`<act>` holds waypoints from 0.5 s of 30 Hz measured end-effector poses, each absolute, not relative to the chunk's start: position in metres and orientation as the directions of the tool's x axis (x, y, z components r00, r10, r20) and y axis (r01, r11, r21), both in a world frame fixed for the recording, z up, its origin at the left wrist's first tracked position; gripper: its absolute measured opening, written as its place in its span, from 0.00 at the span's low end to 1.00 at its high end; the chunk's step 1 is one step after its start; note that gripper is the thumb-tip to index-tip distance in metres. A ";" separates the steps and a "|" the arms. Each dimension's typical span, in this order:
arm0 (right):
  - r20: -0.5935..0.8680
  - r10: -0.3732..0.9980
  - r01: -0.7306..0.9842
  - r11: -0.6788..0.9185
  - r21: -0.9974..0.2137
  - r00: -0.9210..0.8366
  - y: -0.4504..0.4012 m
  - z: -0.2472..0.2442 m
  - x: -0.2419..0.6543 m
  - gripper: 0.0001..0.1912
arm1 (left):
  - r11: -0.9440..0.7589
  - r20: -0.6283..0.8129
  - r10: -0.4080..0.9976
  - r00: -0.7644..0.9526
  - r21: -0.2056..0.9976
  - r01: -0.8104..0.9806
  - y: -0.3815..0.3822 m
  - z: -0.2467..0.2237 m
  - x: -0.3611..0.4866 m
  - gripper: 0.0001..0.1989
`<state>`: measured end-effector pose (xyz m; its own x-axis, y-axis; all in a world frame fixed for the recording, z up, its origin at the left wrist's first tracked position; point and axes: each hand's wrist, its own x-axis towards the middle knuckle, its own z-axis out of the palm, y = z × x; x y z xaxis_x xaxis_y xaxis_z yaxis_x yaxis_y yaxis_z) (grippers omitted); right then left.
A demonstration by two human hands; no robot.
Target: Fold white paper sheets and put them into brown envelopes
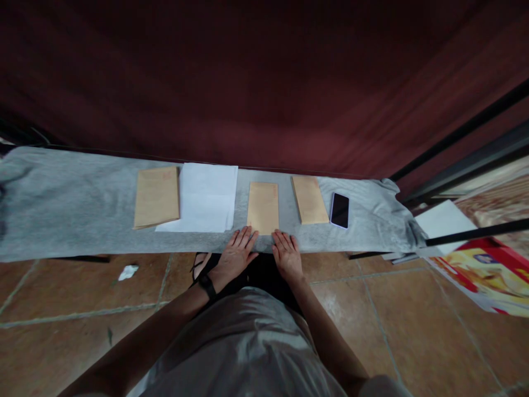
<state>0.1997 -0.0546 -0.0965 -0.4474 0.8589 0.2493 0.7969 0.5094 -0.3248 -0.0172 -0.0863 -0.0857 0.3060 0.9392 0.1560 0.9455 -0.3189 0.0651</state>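
Observation:
A brown paper envelope (263, 207) lies flat in front of me on the grey cloth, with faint red print near its upper right. My left hand (237, 255) rests at its lower left corner, fingers stretched out and fingertips touching or very near it. On the other side, my right hand (286, 255) lies flat by the lower right corner, fingers extended. Neither hand grips anything. Left of the envelope are sheets of white paper (209, 198), partly overlapped by a stack of larger brown envelopes (156, 196). A stack of narrow brown envelopes (309, 199) sits to the right.
A phone (340, 210) with a dark screen lies right of the narrow stack. Grey cloth (82, 204) covers the long, narrow table. Behind it hangs a dark red curtain (264, 99). Black bars (463, 129) and a red-yellow box (487, 273) are at the right.

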 end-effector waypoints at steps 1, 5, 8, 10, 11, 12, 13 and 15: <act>0.248 0.861 0.799 0.506 -0.326 -0.444 -0.055 -0.097 0.201 0.24 | -0.316 0.158 0.940 0.302 0.067 0.946 -0.087 -0.085 -0.016 0.33; 0.254 0.861 0.798 0.505 -0.329 -0.441 -0.055 -0.098 0.203 0.24 | -0.315 0.155 0.941 0.300 0.079 0.946 -0.085 -0.084 -0.007 0.34; 0.265 0.859 0.794 0.508 -0.333 -0.438 -0.055 -0.099 0.202 0.23 | -0.343 0.135 0.935 0.329 0.091 0.935 -0.079 -0.083 0.003 0.35; 0.267 0.858 0.792 0.510 -0.335 -0.439 -0.055 -0.100 0.203 0.23 | -0.367 0.123 0.927 0.355 0.102 0.925 -0.074 -0.084 0.008 0.34; 0.267 0.856 0.791 0.512 -0.335 -0.442 -0.055 -0.100 0.203 0.23 | -0.383 0.118 0.921 0.371 0.105 0.918 -0.072 -0.084 0.010 0.34; 0.267 0.855 0.790 0.515 -0.333 -0.445 -0.055 -0.101 0.203 0.24 | -0.400 0.115 0.914 0.389 0.108 0.910 -0.070 -0.084 0.011 0.34; 0.267 0.854 0.789 0.517 -0.331 -0.447 -0.055 -0.101 0.203 0.24 | -0.416 0.113 0.907 0.405 0.109 0.903 -0.068 -0.084 0.012 0.34; 0.270 0.852 0.790 0.519 -0.326 -0.448 -0.055 -0.102 0.203 0.24 | -0.440 0.108 0.896 0.430 0.106 0.891 -0.065 -0.084 0.012 0.36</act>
<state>0.2034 -0.0552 -0.1018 -0.4482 0.8521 0.2703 0.7900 0.5190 -0.3264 0.0122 -0.0650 -0.0843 0.4299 0.8964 0.1082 0.8915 -0.4404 0.1063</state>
